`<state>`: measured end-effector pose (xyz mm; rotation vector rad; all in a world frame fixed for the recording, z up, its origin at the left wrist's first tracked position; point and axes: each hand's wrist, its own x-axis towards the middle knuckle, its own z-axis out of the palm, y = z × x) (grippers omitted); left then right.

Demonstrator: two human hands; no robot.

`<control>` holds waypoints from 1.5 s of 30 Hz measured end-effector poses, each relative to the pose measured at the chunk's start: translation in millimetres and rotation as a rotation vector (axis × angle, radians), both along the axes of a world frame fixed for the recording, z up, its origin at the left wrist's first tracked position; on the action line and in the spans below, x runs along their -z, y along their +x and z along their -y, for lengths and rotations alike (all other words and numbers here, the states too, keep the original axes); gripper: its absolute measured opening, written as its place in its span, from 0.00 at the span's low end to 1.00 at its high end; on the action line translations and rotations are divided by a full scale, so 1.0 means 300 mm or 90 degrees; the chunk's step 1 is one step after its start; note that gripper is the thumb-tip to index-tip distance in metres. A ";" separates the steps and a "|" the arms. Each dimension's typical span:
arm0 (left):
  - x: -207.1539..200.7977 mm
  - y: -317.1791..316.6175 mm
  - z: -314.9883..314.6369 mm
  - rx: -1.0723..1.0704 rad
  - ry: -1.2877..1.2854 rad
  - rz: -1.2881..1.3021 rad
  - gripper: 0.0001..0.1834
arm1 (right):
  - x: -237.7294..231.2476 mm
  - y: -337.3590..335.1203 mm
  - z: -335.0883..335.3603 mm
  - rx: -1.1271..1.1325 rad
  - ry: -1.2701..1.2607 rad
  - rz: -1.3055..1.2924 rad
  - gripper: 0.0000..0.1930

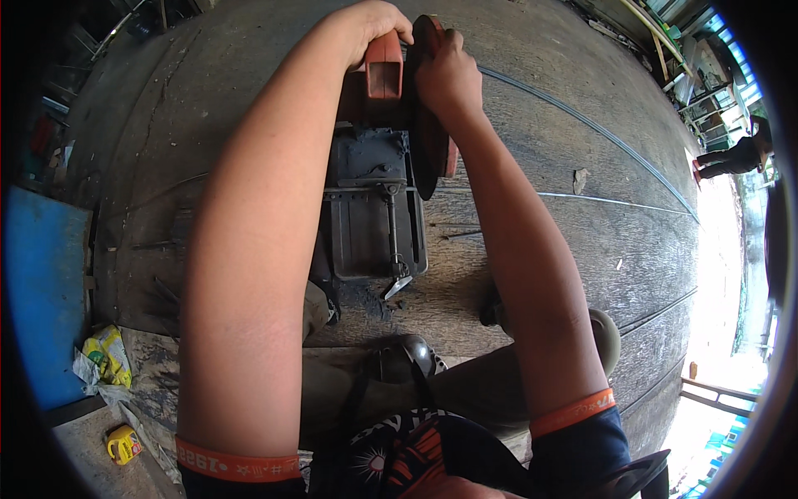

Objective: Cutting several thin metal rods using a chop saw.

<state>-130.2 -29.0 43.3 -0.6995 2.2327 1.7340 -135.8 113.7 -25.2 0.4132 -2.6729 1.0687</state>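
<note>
A floor-standing cut-off saw sits between my legs, with a dark metal base (374,245) and a red housing with a square opening (384,79). My left hand (374,23) is closed over the top of that housing, its fingers curling down the far side. On the right of the housing stands a dark round cutting disc (427,170), upright and seen nearly edge-on, with red guard parts beside it. My right hand (450,79) is closed against the disc's right side. Its fingertips are hidden, so what they grip does not show. A clamp screw with a handle (394,233) lies along the base.
Long thin metal bars (582,116) lie on the worn floor to the right. A blue panel (48,291) stands at left, near a yellow bag (108,356) and a small yellow object (123,445). Another person (733,156) stands at far right.
</note>
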 end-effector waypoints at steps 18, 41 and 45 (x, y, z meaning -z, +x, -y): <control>0.041 0.020 -0.003 -0.010 -0.005 -0.088 0.12 | -0.002 0.037 -0.002 0.012 0.016 0.025 0.23; 0.198 0.370 -0.156 -0.077 0.129 -0.139 0.08 | 0.210 0.285 -0.124 -0.084 -0.166 -0.147 0.32; 0.240 0.411 -0.179 -0.087 0.117 -0.162 0.07 | 0.256 0.310 -0.140 -0.088 -0.165 -0.155 0.32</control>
